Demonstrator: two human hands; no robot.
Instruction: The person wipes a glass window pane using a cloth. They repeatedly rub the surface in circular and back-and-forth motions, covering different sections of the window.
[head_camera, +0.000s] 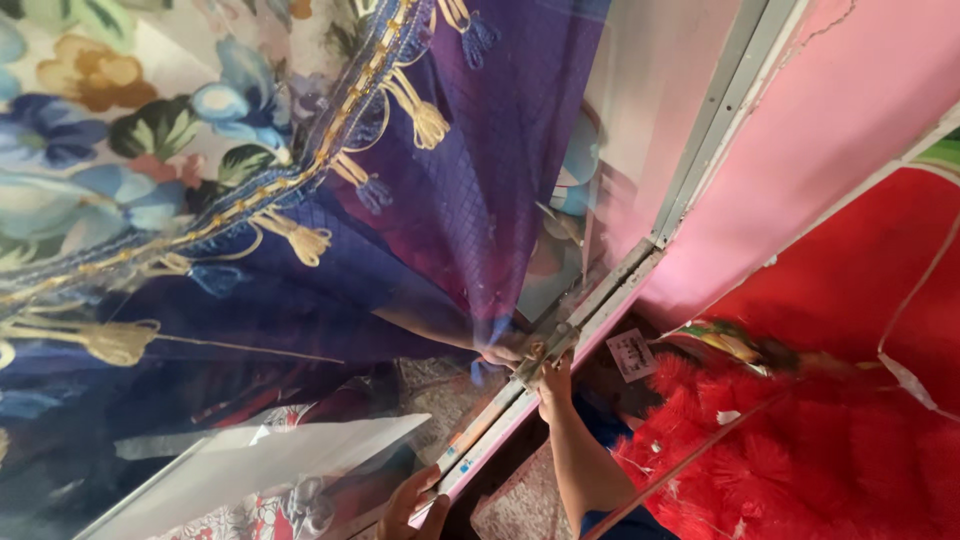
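A glass pane in a grey metal frame (600, 295) runs diagonally from the lower middle to the upper right. My right hand (555, 385) reaches up from the bottom, its fingers pinched on a small fitting on the frame rail (545, 352). My left hand (410, 508) is at the bottom edge, fingers curled around the lower end of the same rail. A faint reflection or second view of fingers shows just behind the glass beside my right hand. The pane mirrors or shows purple cloth.
A purple netted cloth with yellow tassels (450, 180) and a floral fabric (110, 120) fill the left. A pink wall (830, 140) rises at the right, a red fluffy mat (790, 450) and red surface lie below it. A small white tag (632, 353) lies near the rail.
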